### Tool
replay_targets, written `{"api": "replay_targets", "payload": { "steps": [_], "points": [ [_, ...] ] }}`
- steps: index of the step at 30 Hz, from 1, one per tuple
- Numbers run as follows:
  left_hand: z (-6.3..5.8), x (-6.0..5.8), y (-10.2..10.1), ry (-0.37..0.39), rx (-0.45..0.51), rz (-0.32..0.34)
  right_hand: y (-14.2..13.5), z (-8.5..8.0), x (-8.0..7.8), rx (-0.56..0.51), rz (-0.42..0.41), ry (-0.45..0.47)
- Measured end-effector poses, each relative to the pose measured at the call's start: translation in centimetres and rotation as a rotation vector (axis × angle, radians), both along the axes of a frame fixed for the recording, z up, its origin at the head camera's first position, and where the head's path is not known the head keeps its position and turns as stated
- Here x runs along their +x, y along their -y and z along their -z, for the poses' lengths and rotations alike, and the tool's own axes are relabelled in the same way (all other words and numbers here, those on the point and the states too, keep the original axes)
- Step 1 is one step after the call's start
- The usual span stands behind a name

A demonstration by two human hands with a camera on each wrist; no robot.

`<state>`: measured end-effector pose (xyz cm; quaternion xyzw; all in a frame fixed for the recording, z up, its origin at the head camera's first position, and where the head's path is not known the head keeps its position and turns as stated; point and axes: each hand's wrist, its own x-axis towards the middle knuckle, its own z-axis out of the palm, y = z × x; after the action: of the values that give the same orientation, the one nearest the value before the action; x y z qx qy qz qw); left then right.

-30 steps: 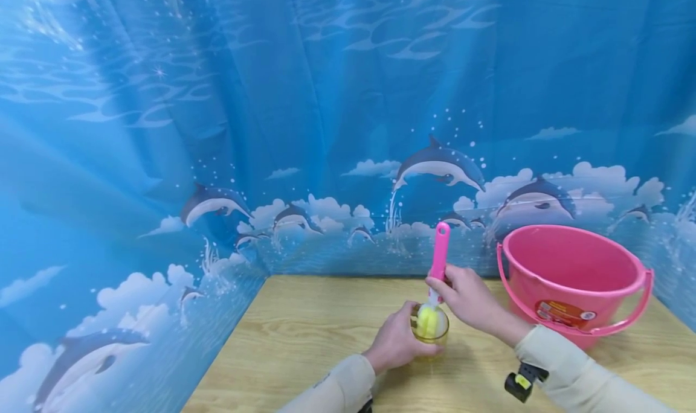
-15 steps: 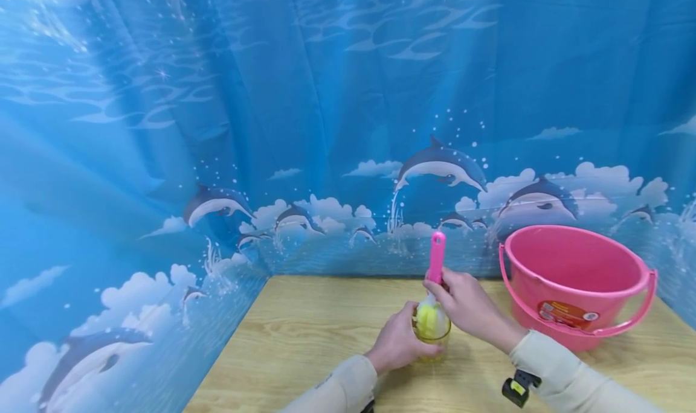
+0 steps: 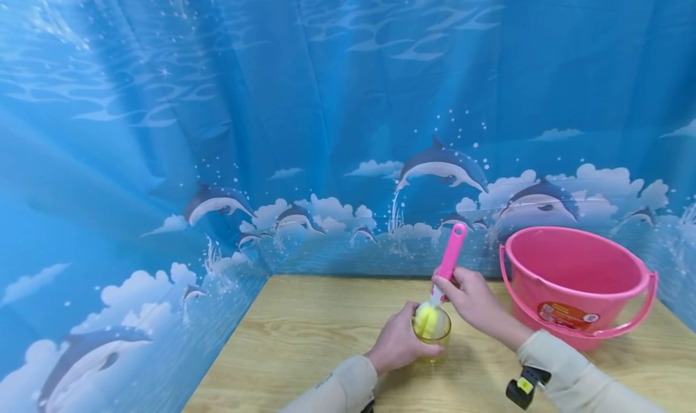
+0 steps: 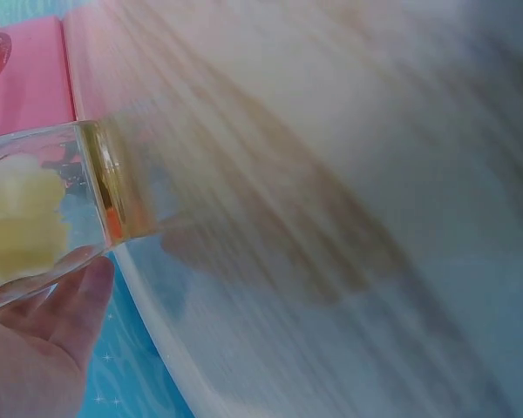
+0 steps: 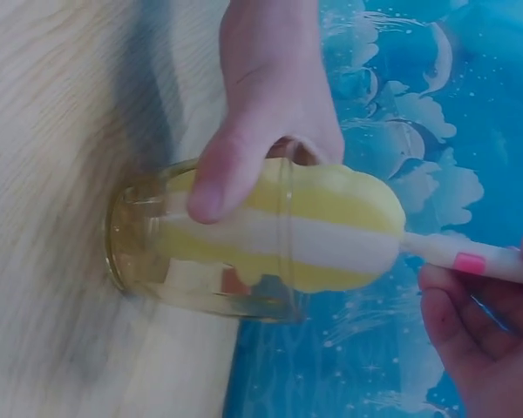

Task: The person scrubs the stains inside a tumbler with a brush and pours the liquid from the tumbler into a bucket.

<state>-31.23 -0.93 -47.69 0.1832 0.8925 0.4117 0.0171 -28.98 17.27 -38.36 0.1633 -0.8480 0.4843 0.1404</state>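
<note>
My left hand grips a clear yellowish glass around its side, close over the wooden table; in the right wrist view the thumb lies along the wall. Inside the glass is the yellow-and-white sponge head of a cup brush, part of it standing out past the rim. My right hand pinches the brush low on its pink and white handle, which leans to the right. The left wrist view shows the glass's thick base and the fingers under its side.
A pink bucket with its handle hanging down stands to the right of my right forearm. The wooden table runs back to a blue dolphin-print curtain, which also covers the left side.
The brush went deeper into the glass and its handle dipped, then it came back up, the handle now tilting farther right. The left hand and glass stay nearly in place.
</note>
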Motion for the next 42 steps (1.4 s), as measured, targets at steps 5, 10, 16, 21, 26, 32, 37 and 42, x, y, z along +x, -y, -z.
{"api": "replay_targets", "payload": {
  "steps": [5,10,16,21,26,32,37,42],
  "points": [
    [-0.1,0.0,0.0,-0.018,-0.03,-0.005,-0.5,-0.9,0.2,0.034,-0.054,0.036],
    [-0.3,0.0,0.1,-0.012,-0.023,0.0,-0.8,-1.7,0.3,0.092,-0.093,0.055],
    [-0.3,-0.1,0.1,0.032,-0.004,-0.001,-0.5,-2.0,0.5,0.198,-0.087,0.021],
    [-0.2,-0.1,0.1,0.042,-0.002,-0.005,0.3,-1.6,0.6,0.257,-0.071,-0.048],
    [0.0,0.0,0.1,0.012,0.015,0.013,0.7,-1.1,0.5,0.235,-0.019,-0.092],
    [0.2,0.1,0.0,-0.023,0.013,0.019,0.7,-1.0,0.4,0.119,0.008,-0.055],
    [0.1,0.2,0.0,-0.026,0.006,0.011,0.5,-1.1,0.2,0.064,0.027,-0.007],
    [0.1,0.1,0.0,-0.015,-0.014,0.001,0.0,-1.4,0.3,0.051,0.002,0.031]
  ]
}}
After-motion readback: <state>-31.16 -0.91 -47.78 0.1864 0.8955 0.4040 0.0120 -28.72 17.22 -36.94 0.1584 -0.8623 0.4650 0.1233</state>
